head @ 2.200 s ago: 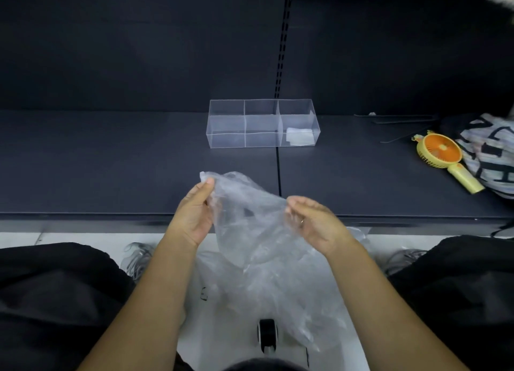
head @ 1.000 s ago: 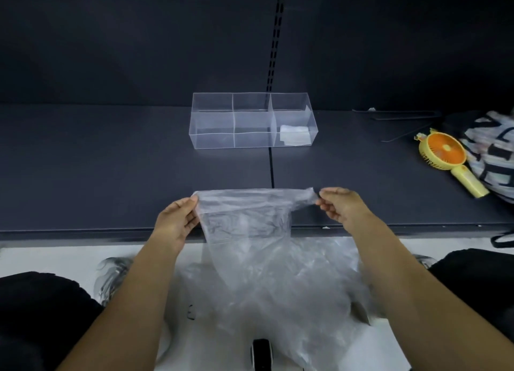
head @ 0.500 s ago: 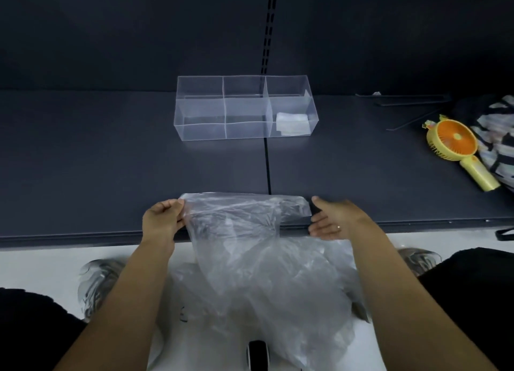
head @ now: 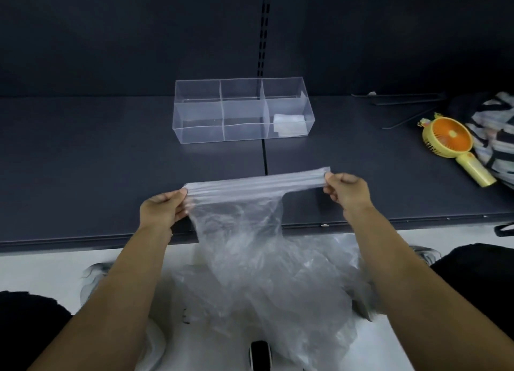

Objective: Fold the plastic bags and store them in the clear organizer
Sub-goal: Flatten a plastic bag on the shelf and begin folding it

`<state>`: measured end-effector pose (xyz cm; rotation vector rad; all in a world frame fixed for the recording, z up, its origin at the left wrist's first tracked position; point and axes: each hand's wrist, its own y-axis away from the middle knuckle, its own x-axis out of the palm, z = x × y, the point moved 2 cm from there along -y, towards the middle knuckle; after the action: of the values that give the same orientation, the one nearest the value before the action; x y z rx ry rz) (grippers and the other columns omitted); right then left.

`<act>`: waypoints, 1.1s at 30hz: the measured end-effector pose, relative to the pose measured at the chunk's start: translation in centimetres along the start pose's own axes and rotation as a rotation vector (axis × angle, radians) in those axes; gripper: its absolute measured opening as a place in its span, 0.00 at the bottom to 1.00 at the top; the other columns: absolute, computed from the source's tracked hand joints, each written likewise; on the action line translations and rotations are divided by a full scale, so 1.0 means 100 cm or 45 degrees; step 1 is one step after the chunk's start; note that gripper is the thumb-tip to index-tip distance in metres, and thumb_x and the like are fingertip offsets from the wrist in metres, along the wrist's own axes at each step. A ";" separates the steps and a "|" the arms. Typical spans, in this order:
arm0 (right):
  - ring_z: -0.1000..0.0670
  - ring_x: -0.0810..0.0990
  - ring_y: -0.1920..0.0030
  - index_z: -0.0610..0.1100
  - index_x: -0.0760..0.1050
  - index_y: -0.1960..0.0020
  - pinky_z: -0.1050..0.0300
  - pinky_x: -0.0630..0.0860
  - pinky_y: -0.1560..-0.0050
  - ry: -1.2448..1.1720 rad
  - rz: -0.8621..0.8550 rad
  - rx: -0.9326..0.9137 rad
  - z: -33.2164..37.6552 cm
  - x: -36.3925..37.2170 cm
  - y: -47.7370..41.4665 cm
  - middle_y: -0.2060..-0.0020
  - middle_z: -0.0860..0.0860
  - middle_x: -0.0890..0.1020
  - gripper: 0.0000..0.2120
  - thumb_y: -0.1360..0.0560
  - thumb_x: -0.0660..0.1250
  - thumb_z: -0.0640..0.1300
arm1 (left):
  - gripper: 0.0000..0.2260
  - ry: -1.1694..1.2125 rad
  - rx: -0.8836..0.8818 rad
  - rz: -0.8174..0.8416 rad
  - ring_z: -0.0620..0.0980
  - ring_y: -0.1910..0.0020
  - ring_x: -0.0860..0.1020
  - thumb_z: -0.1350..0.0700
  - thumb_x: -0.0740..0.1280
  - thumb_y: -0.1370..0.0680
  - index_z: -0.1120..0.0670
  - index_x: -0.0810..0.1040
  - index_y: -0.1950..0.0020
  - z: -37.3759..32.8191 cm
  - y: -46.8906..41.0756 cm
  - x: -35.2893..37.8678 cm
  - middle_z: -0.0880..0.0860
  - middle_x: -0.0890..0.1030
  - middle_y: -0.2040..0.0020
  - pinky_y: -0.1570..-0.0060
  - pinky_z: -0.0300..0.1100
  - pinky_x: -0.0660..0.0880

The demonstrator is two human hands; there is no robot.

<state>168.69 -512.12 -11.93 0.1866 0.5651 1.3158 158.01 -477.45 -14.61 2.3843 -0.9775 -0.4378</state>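
Observation:
A clear plastic bag (head: 244, 220) is stretched between both hands above the front of the dark shelf (head: 83, 162). My left hand (head: 162, 209) pinches its left corner and my right hand (head: 346, 190) pinches its right corner, so the top edge is pulled taut and slightly higher on the right. The rest of the bag hangs down over the shelf edge toward my lap. The clear organizer (head: 242, 109) stands further back with three compartments. A folded bag (head: 289, 124) lies in its right compartment; the other two look empty.
More crumpled clear bags (head: 292, 295) lie below the shelf edge between my knees. A yellow and orange handheld fan (head: 453, 145) lies at the right of the shelf beside a striped bag (head: 495, 131). Thin metal rods (head: 400, 101) lie at the back right.
Both hands have lifted the bag off the shelf's front edge and pulled apart, drawing its top edge tight. My right hand went from lying flat to pinching the corner.

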 end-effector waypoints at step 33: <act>0.52 0.80 0.54 0.47 0.75 0.66 0.57 0.71 0.49 0.113 0.802 0.018 -0.030 0.023 0.088 0.68 0.54 0.82 0.14 0.22 0.65 0.49 | 0.05 0.423 -0.572 0.324 0.41 0.71 0.70 0.56 0.69 0.23 0.55 0.77 0.58 0.030 0.077 0.001 0.48 0.73 0.72 0.73 0.30 0.72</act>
<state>160.00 -508.23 -11.24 0.3368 0.6151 1.9377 152.39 -483.17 -12.67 1.8272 -0.9010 -0.1373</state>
